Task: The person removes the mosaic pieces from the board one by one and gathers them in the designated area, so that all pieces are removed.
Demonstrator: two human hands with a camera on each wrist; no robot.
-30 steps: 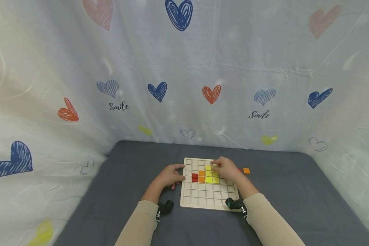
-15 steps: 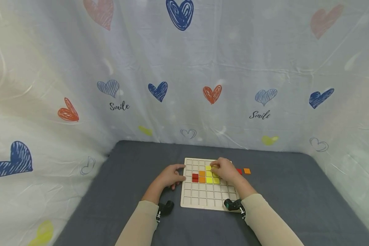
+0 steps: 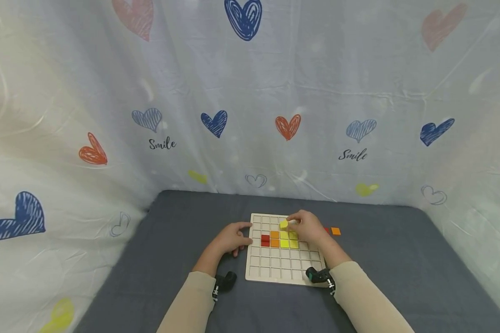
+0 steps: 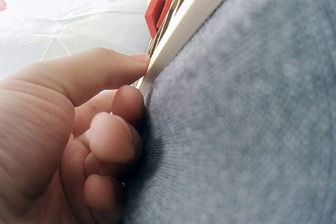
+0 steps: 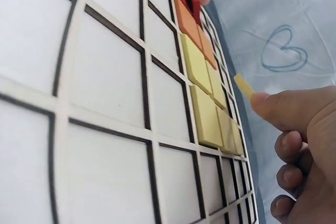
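Observation:
A pale wooden grid board (image 3: 271, 273) lies on the dark cloth. My left hand (image 3: 228, 238) touches its left edge with thumb and index finger spread apart; the other fingers are loosely bent. My right hand (image 3: 310, 229) pinches a yellow square tile (image 5: 242, 85) between thumb and finger, tilted and raised above the far rows. Several yellow tiles (image 3: 289, 243) sit in neighbouring cells, with orange tiles (image 3: 274, 238) to their left. Left of those are red tiles (image 3: 265, 241); one red tile (image 4: 155, 11) is tilted up off the board in the left wrist view.
Right of the board, an orange tile (image 3: 335, 231) and a partly hidden red tile (image 3: 327, 230) lie on the dark cloth (image 3: 379, 259). A pale curtain (image 3: 250, 92) printed with hearts hangs around the table. Black wrist cameras (image 3: 316, 275) sit below the hands.
The yellow tile at the right fingertips lay flat over the board's far rows; now it is raised and tilted. The right hand shifted only slightly. The left hand stayed at the edge.

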